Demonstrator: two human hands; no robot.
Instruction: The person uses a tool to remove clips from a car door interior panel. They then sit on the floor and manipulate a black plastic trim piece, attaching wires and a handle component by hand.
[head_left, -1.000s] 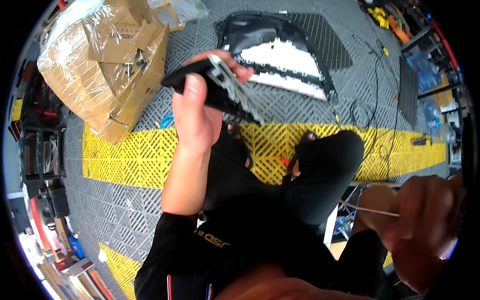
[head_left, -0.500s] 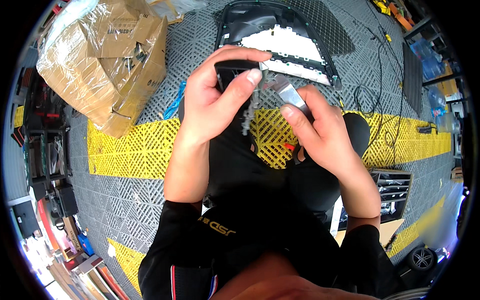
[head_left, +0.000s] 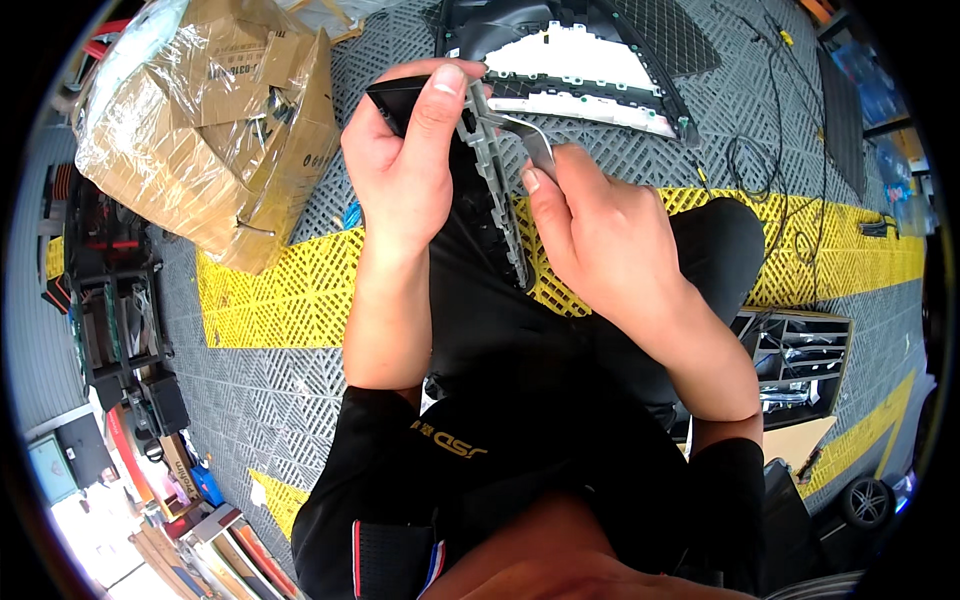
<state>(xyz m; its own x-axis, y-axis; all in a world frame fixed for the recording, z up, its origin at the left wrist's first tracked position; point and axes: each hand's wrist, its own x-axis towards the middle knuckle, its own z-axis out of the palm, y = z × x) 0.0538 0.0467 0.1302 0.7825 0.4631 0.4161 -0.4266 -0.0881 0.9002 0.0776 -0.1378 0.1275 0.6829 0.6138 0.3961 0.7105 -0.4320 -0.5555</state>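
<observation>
My left hand is closed around the upper end of a long trim piece, its thumb pressing on top. The piece has a glossy black face and a grey plastic clip strip along its right edge. Its lower end slants down to my lap. In my right hand is a bent flat metal pry tool, gripped between thumb and curled fingers. The tool's thin tip meets the strip's right side near the top; whether it sits under the edge, I cannot tell.
Beyond my hands lies a large black car panel with white padding. A plastic-wrapped cardboard box stands at the left. Black cables trail over the grey and yellow floor tiles at right, near a compartment case. Shelving lines the left.
The trim piece has turned, so more of its grey strip shows. My left hand has shifted up and left. My right hand has moved left, bringing the pry tool against the strip.
</observation>
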